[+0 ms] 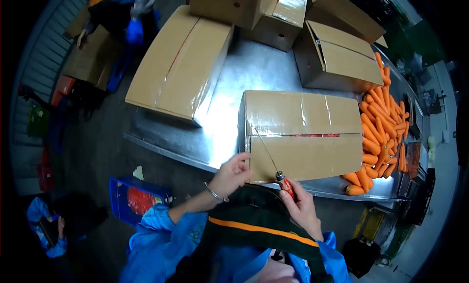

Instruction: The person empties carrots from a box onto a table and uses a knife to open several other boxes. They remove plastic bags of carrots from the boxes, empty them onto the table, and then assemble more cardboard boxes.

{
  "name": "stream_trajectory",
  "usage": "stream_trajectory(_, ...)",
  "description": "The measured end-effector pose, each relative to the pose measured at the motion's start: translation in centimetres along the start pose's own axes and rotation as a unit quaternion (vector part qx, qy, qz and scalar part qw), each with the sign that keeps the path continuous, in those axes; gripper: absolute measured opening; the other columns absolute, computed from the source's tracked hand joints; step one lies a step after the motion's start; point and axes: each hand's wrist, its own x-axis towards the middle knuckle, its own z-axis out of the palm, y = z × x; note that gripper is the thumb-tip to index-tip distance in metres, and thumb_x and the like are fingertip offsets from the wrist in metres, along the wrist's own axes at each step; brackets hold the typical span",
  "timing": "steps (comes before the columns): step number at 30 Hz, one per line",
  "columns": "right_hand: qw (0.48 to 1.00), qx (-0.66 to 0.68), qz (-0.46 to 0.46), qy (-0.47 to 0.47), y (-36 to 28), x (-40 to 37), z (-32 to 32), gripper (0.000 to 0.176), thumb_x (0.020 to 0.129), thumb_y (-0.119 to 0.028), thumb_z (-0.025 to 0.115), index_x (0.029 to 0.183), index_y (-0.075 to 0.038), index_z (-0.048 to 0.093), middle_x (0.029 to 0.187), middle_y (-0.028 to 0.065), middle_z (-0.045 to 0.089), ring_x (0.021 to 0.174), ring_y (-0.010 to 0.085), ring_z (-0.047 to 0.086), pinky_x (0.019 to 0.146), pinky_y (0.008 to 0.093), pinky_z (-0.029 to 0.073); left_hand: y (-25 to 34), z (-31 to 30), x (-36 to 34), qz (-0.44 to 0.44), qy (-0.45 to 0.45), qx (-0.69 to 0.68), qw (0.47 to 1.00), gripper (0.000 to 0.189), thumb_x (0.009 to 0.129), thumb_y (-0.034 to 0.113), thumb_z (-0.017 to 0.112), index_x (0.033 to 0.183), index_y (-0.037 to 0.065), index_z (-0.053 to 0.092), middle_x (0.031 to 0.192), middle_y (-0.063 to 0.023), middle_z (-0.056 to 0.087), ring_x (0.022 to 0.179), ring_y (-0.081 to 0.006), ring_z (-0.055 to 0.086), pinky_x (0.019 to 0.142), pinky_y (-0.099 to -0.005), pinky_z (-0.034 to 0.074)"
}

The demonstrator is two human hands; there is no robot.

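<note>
A closed cardboard box [305, 114] lies right in front of me on the metal table [234, 82], with red showing through the slit between its top flaps. My right hand [303, 207] is wrapped around the red handle of a thin-shafted tool [286, 185], like a screwdriver or awl. The slim metal rod slants up and left over the box top, its tip near the left end of the seam. At the box's near left corner is my left hand [232, 175], fingers bent and thumb apart, with nothing visible in it.
Loose carrots [383, 126] are heaped right of the box. Another taped box [181, 63] stands at the left, and further boxes [337, 58] at the back. A blue crate [137, 200] with a red bag sits on the floor. Two other people [134, 31] are at the left.
</note>
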Motion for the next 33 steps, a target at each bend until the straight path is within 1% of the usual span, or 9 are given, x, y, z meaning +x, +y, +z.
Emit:
stream_trajectory(4,0.998,-0.036,0.040,-0.037,-2.5,1.2,-1.7,0.035,0.090,-0.023,0.051,0.119,-0.003,0.049,0.086,0.0156,0.059,0.071,0.0246,0.058,0.066,0.0302,0.047,1.0,0.0,-1.2,-0.037,-0.054,-0.084,0.994,0.059,0.083,0.004,0.059,0.134,0.001,0.028,0.082,-0.0050,0.051,0.061,-0.0058,0.048,0.049,-0.0166,0.038)
stream_trajectory(10,0.986,-0.117,-0.033,-0.117,-2.8,0.9,0.7,0.053,0.087,-0.012,0.050,0.135,-0.003,0.029,0.115,0.0244,0.047,0.098,0.0363,0.052,0.084,0.0361,0.043,-0.2,-0.9,-2.2,-0.031,-0.123,-0.106,0.986,0.068,0.085,0.006,0.058,0.139,0.004,0.018,0.082,-0.0061,0.052,0.060,-0.0055,0.046,0.048,-0.0165,0.037)
stream_trajectory(14,0.990,-0.101,-0.043,-0.090,-1.9,0.2,3.8,0.059,0.086,-0.008,0.052,0.138,-0.006,0.025,0.107,0.0221,0.048,0.093,0.0358,0.052,0.082,0.0364,0.043,-2.9,-3.2,-2.8,-0.009,-0.101,-0.031,0.994,0.047,0.087,0.009,0.056,0.130,0.002,0.040,0.081,-0.0035,0.056,0.058,-0.0034,0.046,0.048,-0.0163,0.038)
stream_trajectory(15,0.992,-0.095,-0.019,-0.082,-2.1,0.0,4.4,0.059,0.086,-0.008,0.052,0.138,-0.007,0.025,0.105,0.0216,0.048,0.091,0.0353,0.052,0.080,0.0365,0.043,-3.4,-3.5,-3.0,0.010,-0.014,-0.013,1.000,0.035,0.087,0.011,0.055,0.120,0.002,0.051,0.080,-0.0016,0.057,0.057,-0.0024,0.046,0.048,-0.0155,0.037)
stream_trajectory(16,0.994,-0.087,0.007,-0.073,-2.2,-0.2,4.9,0.059,0.086,-0.008,0.052,0.139,-0.008,0.025,0.103,0.0210,0.048,0.090,0.0349,0.052,0.079,0.0366,0.043,-3.5,-4.0,-2.9,0.067,0.046,0.012,0.997,0.031,0.087,0.011,0.056,0.116,0.002,0.054,0.079,-0.0004,0.057,0.056,-0.0021,0.045,0.048,-0.0149,0.037)
stream_trajectory(20,0.997,-0.074,0.008,-0.030,-1.8,-2.0,6.2,0.059,0.086,-0.008,0.053,0.139,-0.010,0.026,0.098,0.0178,0.047,0.084,0.0300,0.052,0.073,0.0340,0.043,-0.9,-7.2,-2.3,0.155,0.135,-0.002,0.979,0.023,0.086,0.008,0.056,0.109,0.001,0.057,0.076,0.0020,0.056,0.056,-0.0001,0.044,0.048,-0.0137,0.033)
stream_trajectory(22,0.997,-0.071,-0.025,-0.004,-1.7,-2.4,6.7,0.058,0.087,-0.007,0.053,0.139,-0.011,0.027,0.095,0.0165,0.047,0.081,0.0273,0.051,0.069,0.0316,0.043,0.5,-8.0,-1.5,0.229,0.137,0.009,0.964,0.018,0.087,0.007,0.055,0.104,-0.001,0.057,0.074,0.0030,0.054,0.056,0.0010,0.042,0.048,-0.0133,0.031)
stream_trajectory(28,0.996,-0.072,-0.047,0.036,-1.7,-0.9,8.6,0.056,0.088,-0.007,0.052,0.138,-0.009,0.028,0.092,0.0169,0.046,0.077,0.0262,0.052,0.064,0.0307,0.044,4.1,-6.9,-0.1,0.280,0.103,0.020,0.954,0.016,0.087,0.006,0.055,0.102,-0.001,0.056,0.073,0.0042,0.052,0.058,0.0012,0.040,0.049,-0.0132,0.031)
stream_trajectory(33,0.992,-0.093,-0.044,0.076,-2.1,0.2,9.4,0.057,0.087,-0.007,0.051,0.139,-0.010,0.026,0.093,0.0188,0.047,0.078,0.0310,0.054,0.066,0.0357,0.047,4.8,-6.3,0.6,0.297,0.080,0.044,0.950,0.016,0.087,0.006,0.056,0.101,-0.001,0.057,0.074,0.0041,0.052,0.060,0.0012,0.041,0.051,-0.0134,0.032)
